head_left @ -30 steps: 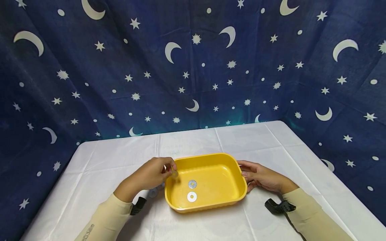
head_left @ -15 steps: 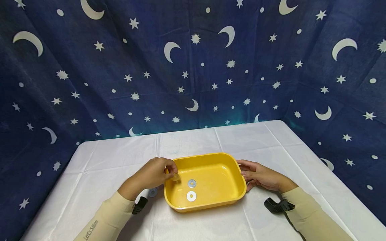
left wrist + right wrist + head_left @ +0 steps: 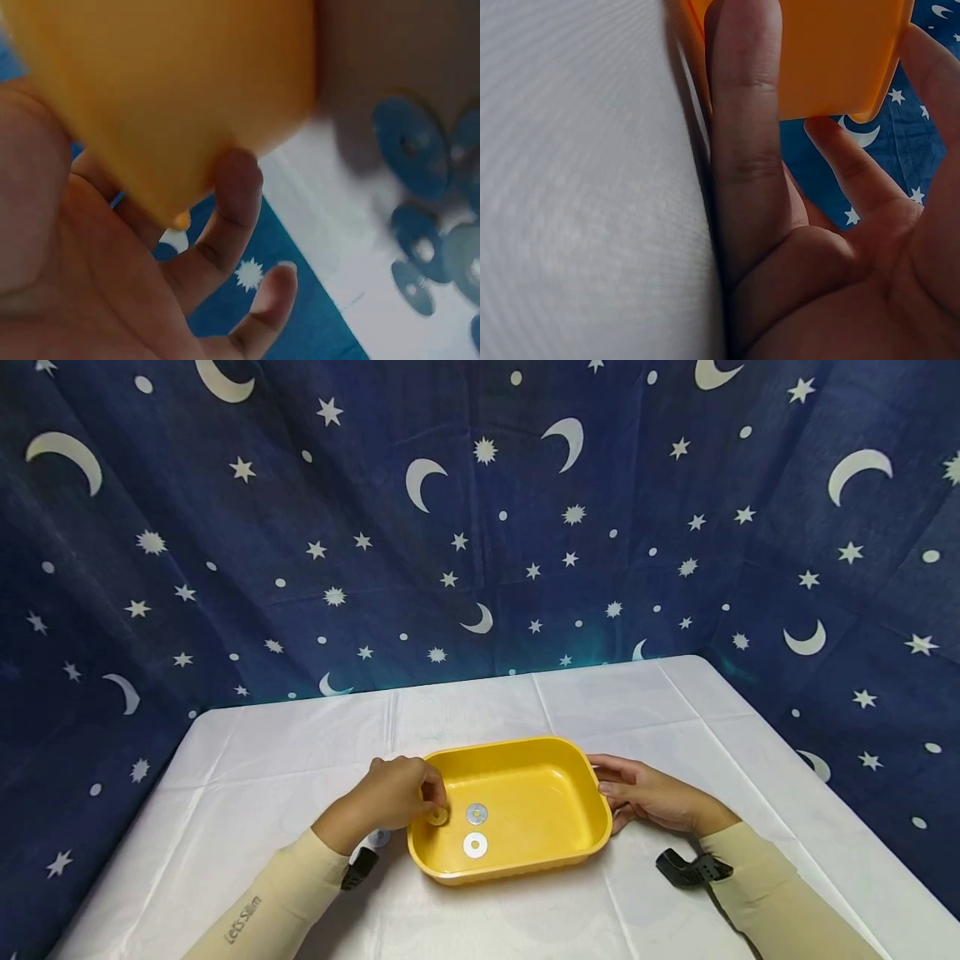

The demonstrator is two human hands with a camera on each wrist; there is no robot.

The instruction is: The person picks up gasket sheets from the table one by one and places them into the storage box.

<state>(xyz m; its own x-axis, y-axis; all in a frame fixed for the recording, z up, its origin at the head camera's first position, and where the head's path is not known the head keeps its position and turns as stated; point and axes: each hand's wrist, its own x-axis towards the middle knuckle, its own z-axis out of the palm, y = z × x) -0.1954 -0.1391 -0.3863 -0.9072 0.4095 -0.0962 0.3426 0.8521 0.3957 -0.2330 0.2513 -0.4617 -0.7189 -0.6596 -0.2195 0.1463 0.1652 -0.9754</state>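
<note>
A yellow rectangular tray (image 3: 532, 835) stands on the white table. My left hand (image 3: 386, 797) reaches over its left rim, fingertips pointing down inside, and pinches a flat round washer (image 3: 438, 817) low near the left wall. Two silver washers (image 3: 476, 844) lie on the tray floor to the right of those fingers. The left wrist view shows the tray's outer wall (image 3: 187, 67), hiding the pinched washer. My right hand (image 3: 656, 797) rests against the tray's right end. In the right wrist view its fingers (image 3: 748, 90) lie rather straight and spread along the outer wall.
Several more washers (image 3: 412, 146) lie on the table just left of the tray, mostly hidden in the head view by my left wrist. A dark blue curtain (image 3: 480, 568) with moons and stars hangs behind and beside the table (image 3: 300, 752).
My left hand has moved slightly right and down into the tray, carrying the pinched washer closer to its floor. The right hand and the tray have stayed nearly still.
</note>
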